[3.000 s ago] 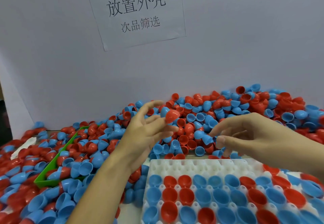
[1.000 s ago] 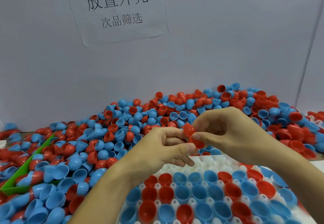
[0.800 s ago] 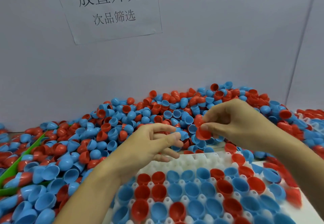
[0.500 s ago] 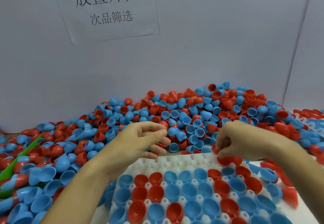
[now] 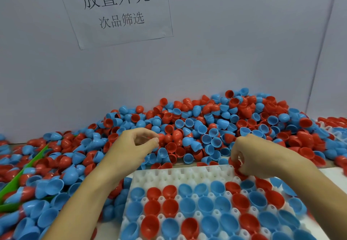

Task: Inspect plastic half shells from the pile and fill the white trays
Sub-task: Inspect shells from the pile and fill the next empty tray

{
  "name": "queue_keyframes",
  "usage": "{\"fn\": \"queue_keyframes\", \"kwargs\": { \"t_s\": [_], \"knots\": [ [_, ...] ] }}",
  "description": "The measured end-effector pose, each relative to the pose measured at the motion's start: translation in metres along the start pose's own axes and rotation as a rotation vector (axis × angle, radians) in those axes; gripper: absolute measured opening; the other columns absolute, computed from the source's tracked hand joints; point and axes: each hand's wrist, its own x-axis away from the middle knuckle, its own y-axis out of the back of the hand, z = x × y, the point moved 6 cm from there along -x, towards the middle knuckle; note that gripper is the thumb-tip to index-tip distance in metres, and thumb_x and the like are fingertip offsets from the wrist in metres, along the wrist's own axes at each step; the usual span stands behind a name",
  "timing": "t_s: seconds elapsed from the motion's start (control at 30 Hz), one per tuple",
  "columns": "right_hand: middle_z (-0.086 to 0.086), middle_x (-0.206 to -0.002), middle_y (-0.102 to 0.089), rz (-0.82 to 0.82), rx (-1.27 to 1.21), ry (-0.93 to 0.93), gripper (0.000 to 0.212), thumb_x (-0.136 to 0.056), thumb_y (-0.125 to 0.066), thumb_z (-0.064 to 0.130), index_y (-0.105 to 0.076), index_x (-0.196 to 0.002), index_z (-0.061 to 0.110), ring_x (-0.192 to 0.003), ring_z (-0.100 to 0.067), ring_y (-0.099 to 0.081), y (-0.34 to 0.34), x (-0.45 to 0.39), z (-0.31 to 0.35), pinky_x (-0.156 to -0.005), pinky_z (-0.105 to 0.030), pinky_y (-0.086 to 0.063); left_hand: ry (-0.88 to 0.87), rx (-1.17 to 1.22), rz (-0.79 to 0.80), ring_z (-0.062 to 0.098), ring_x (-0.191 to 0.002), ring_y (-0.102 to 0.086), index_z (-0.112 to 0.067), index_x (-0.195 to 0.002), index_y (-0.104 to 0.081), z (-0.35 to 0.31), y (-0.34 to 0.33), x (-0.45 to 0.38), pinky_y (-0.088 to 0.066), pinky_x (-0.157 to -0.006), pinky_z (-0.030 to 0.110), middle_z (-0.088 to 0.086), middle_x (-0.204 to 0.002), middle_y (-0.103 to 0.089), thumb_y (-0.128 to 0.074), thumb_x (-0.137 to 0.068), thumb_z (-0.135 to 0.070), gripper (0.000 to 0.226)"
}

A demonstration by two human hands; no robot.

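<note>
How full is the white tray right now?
Partly full. The white tray has its far row of pockets empty; nearer rows hold red and blue shells, openings up.

The tabletop (image 5: pixel 334 172) showed only as a pale strip at the right edge and a thin sliver beyond the white tray (image 5: pixel 180 174), which lay flat on it in the near middle (its far row of cups bare, the nearer rows filled with red and blue shells). A deep pile of red and blue plastic half shells (image 5: pixel 206 127) covered the rest, heaped against the back wall, and a green bin (image 5: pixel 11 189) sat half buried in it at the left.
</note>
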Motion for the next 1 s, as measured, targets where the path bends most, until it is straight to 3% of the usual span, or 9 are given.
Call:
{"fn": "queue_keyframes", "kwargs": {
  "t_s": [0.1,0.27,0.4,0.5,0.6,0.67,0.8,0.9,1.0],
  "knots": [
    [0.009,-0.089,-0.068,0.037,-0.017,0.023,0.024,-0.089,-0.072,0.023,-0.074,-0.113,0.024,-0.077,-0.012,-0.065,0.002,0.003,0.002,-0.069,-0.024,-0.06,0.003,-0.042,-0.058,-0.005,-0.084,-0.065,-0.034,-0.091,-0.073,0.006,0.005,-0.002,-0.045,-0.069,0.017,-0.014,-0.09,-0.075,-0.065,-0.095,-0.026,0.012],
    [0.02,-0.069,-0.054,0.022,-0.072,0.075,0.025,-0.094,-0.064,0.017,-0.074,-0.117,0.024,-0.063,-0.004,-0.055,0.015,0.009,0.001,-0.053,-0.015,-0.045,-0.036,-0.152,-0.098,-0.002,-0.088,-0.065,-0.028,-0.093,-0.073,0.002,-0.002,-0.001,-0.045,-0.067,0.006,-0.011,-0.092,-0.073,-0.067,-0.094,-0.02,0.011],
    [0.009,-0.08,-0.07,-0.074,-0.112,0.096,0.022,-0.094,-0.058,0.012,-0.078,-0.098,0.018,-0.063,-0.011,-0.061,0.027,0.013,0.001,-0.063,-0.027,-0.059,-0.089,-0.355,-0.07,0.0,-0.089,-0.062,-0.03,-0.096,-0.07,-0.004,-0.023,-0.014,-0.045,-0.068,0.008,-0.014,-0.097,-0.068,-0.067,-0.094,-0.018,0.012],
    [0.008,-0.074,-0.069,-0.122,-0.114,0.114,0.021,-0.093,-0.058,0.012,-0.078,-0.091,0.018,-0.058,-0.012,-0.058,0.032,0.014,0.0,-0.057,-0.025,-0.056,-0.112,-0.561,-0.03,0.006,-0.089,-0.061,-0.018,-0.103,-0.069,-0.006,-0.044,-0.04,-0.048,-0.074,0.015,-0.006,-0.102,-0.067,-0.064,-0.096,-0.016,0.009],
    [0.007,-0.077,-0.072,-0.149,-0.159,0.139,0.021,-0.094,-0.058,0.016,-0.079,-0.092,0.018,-0.067,-0.018,-0.066,0.034,0.015,0.001,-0.062,-0.03,-0.06,-0.086,-0.78,0.022,0.02,-0.083,-0.064,-0.008,-0.082,-0.062,-0.001,-0.064,-0.057,-0.057,-0.074,0.033,0.005,-0.093,-0.064,-0.066,-0.094,-0.016,0.015],
    [0.003,-0.084,-0.074,-0.158,-0.175,0.154,0.022,-0.095,-0.057,0.019,-0.078,-0.092,0.017,-0.076,-0.021,-0.069,0.035,0.015,0.002,-0.068,-0.036,-0.061,-0.065,-0.869,0.053,0.025,-0.083,-0.063,-0.012,-0.07,-0.05,0.005,-0.072,-0.06,-0.055,-0.069,0.033,0.008,-0.093,-0.061,-0.066,-0.092,-0.01,0.027],
    [0.004,-0.086,-0.074,-0.2,-0.193,0.158,0.021,-0.096,-0.058,0.023,-0.078,-0.092,0.02,-0.075,-0.019,-0.07,0.041,0.016,-0.002,-0.069,-0.035,-0.062,-0.069,-0.749,0.001,0.021,-0.075,-0.062,-0.008,-0.079,-0.061,-0.003,-0.067,-0.058,-0.058,-0.067,0.037,0.008,-0.085,-0.063,-0.059,-0.089,-0.001,0.013],
    [0.006,-0.09,-0.075,-0.248,-0.225,0.196,0.02,-0.097,-0.058,0.024,-0.078,-0.094,0.022,-0.075,-0.013,-0.069,0.048,0.018,0.0,-0.072,-0.031,-0.061,-0.119,-0.551,-0.107,0.013,-0.063,-0.056,-0.017,-0.09,-0.06,-0.023,-0.051,-0.045,-0.052,-0.057,0.025,0.003,-0.081,-0.062,-0.057,-0.093,-0.003,0.014],
    [0.014,-0.097,-0.074,-0.272,-0.344,0.299,0.017,-0.097,-0.061,0.032,-0.076,-0.105,0.03,-0.083,-0.002,-0.069,0.058,0.027,0.014,-0.079,-0.024,-0.059,-0.145,-0.397,-0.093,0.01,-0.056,-0.059,-0.029,-0.099,-0.065,-0.041,-0.043,-0.024,-0.045,-0.049,0.013,0.0,-0.086,-0.063,-0.054,-0.095,-0.003,0.029]
  ]
}}
